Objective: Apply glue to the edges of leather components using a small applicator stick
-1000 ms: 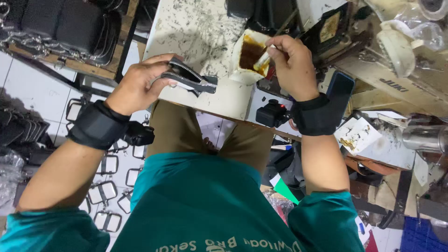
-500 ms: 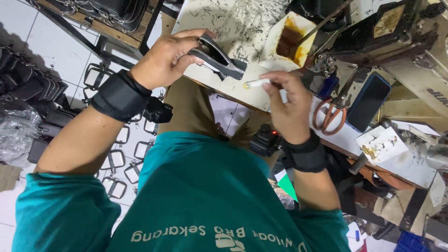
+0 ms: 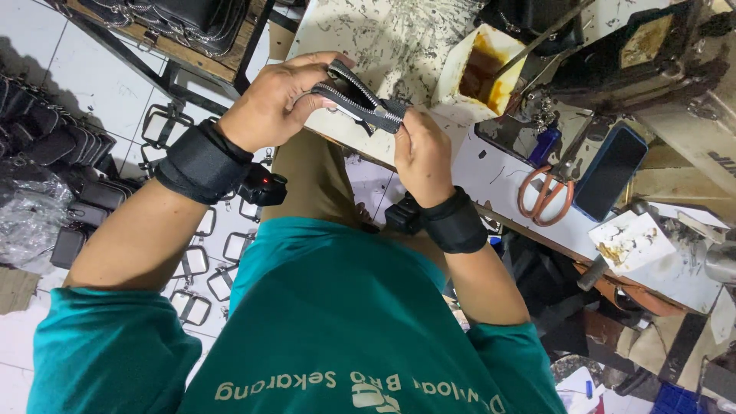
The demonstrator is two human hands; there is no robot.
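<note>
- Moved since half a second ago: right hand [image 3: 420,149] up from below the table edge to the black zippered leather piece [image 3: 359,100], white brush stick no longer in its fingers
- Shifted too: left hand [image 3: 280,103], now raised a little with the same piece lifted off the table
- Gripped between both hands above the near edge of the scratched white worktable [image 3: 399,38]: that black zippered piece, silver zipper teeth showing along its upper side
- Left fingers curled closed round the piece's left end, thumb on top
- Right fingers closed narrow on its right end, pinching it from below
- Strapped on each wrist: a black band, with a small black device beside the left one [image 3: 263,186] and the right one [image 3: 404,215]
- Just beyond the right hand: an open white box with brown glue [image 3: 481,70], a thin stick standing in it
- Further right on the table: orange-handled scissors [image 3: 546,193] just beside a dark blue phone [image 3: 610,172], lying flat
- Near those, a small white card smeared with glue [image 3: 630,241]
- On the tiled floor to the left: metal rectangular buckles [image 3: 205,264] and black pouches [image 3: 54,146]
</note>
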